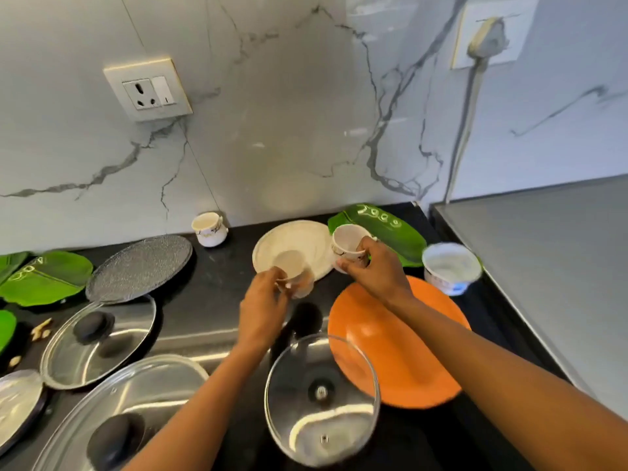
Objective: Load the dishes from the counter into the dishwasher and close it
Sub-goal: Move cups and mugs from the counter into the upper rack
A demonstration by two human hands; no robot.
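Observation:
My left hand [263,302] grips a small white cup [293,271], blurred, just above the near edge of a white plate [299,239]. My right hand [372,270] holds a second white cup [348,243] with a dark pattern, beside the plate's right rim. A third patterned cup [209,228] stands against the wall. An orange plate [404,355] lies under my right forearm. A white bowl with blue markings [450,268] sits to the right. The dishwasher is out of view.
On the black counter [221,266] lie a dark textured round plate [139,266], glass lids [98,341] [321,399] [119,419], and green leaf-shaped plates [44,277] [387,226]. A steel surface [543,266] rises on the right. Marble wall with sockets [147,88] behind.

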